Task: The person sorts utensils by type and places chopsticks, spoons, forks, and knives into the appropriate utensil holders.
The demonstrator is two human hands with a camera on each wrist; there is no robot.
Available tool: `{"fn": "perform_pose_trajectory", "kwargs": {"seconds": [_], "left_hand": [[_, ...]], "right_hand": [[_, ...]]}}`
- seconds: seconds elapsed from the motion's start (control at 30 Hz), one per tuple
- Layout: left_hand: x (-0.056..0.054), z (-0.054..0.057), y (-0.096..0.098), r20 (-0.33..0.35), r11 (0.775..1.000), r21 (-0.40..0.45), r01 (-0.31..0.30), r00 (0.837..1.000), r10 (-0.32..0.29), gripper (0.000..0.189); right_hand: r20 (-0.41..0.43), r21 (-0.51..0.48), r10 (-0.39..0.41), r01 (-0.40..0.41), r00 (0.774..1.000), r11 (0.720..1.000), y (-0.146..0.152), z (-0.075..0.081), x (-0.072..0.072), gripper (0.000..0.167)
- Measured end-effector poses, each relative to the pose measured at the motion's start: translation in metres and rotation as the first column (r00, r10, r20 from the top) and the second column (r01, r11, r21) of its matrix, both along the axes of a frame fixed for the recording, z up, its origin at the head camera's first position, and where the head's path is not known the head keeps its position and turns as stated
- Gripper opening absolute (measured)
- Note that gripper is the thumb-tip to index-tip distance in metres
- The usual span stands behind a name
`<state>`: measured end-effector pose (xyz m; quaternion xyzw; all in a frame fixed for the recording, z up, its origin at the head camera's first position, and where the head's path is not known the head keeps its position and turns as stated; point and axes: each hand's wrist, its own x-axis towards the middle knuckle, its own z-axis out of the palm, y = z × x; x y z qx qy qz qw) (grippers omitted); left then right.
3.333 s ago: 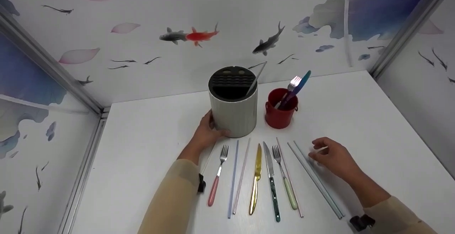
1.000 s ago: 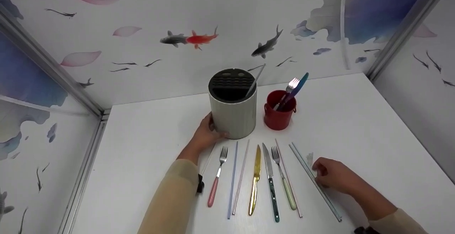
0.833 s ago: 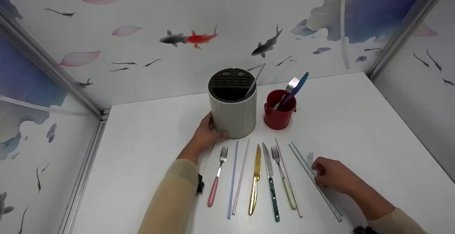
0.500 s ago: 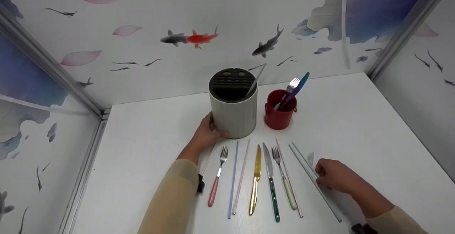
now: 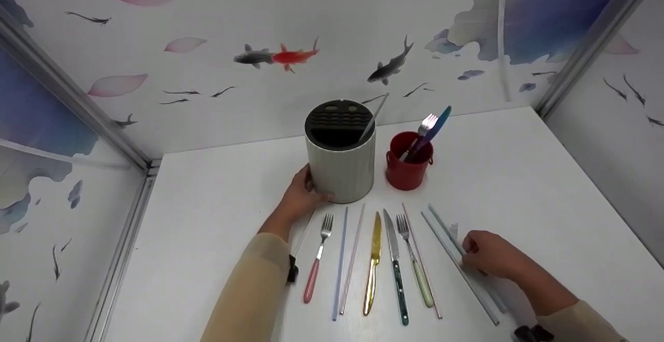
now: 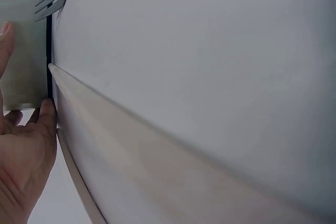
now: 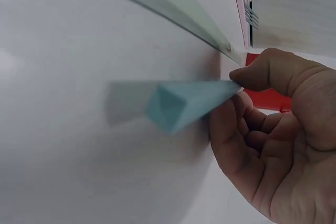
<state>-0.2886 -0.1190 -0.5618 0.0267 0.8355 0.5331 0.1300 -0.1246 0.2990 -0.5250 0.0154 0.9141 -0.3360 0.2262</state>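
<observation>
My left hand (image 5: 300, 197) holds the grey cylindrical utensil holder (image 5: 341, 176) low on its left side, thumb across the front. A pale straw (image 5: 374, 116) leans out of its black slotted top. Between thumb and fingertips, my right hand (image 5: 493, 256) pinches a blue-green straw (image 7: 194, 103), whose near end is raised off the table in the right wrist view. Just left of it lies a second greenish straw (image 5: 459, 267). In the left wrist view, my left hand (image 6: 26, 153) is partly cut off at the edge.
Between the hands lie a pink-handled fork (image 5: 319, 256), a gold knife (image 5: 372, 264), a dark-handled knife (image 5: 398, 272), a green-handled fork (image 5: 417, 267), and blue and pink straws (image 5: 340, 264). A red bucket (image 5: 407, 175) behind them holds a fork and a blue-purple knife (image 5: 433, 130).
My right hand has come down and nearer from farther back and now pinches one greenish straw. That straw has shifted right, parting from its neighbour. The left hand stays on the utensil holder.
</observation>
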Motion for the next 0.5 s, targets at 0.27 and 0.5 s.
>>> {"fn": "perform_pose_trajectory", "kwargs": {"seconds": [0.27,0.5], "left_hand": [[0.000,0.001,-0.001,0.003,1.000,-0.025,0.008,1.000,-0.008,0.111],[0.002,0.000,-0.001,-0.008,1.000,-0.023,0.003,1.000,-0.003,0.110]], "right_hand": [[-0.002,-0.082,-0.033,0.033,0.999,0.996,0.012,0.000,-0.002,0.019],[-0.006,-0.197,-0.049,0.047,0.999,0.979,0.014,0.009,-0.004,0.020]]}}
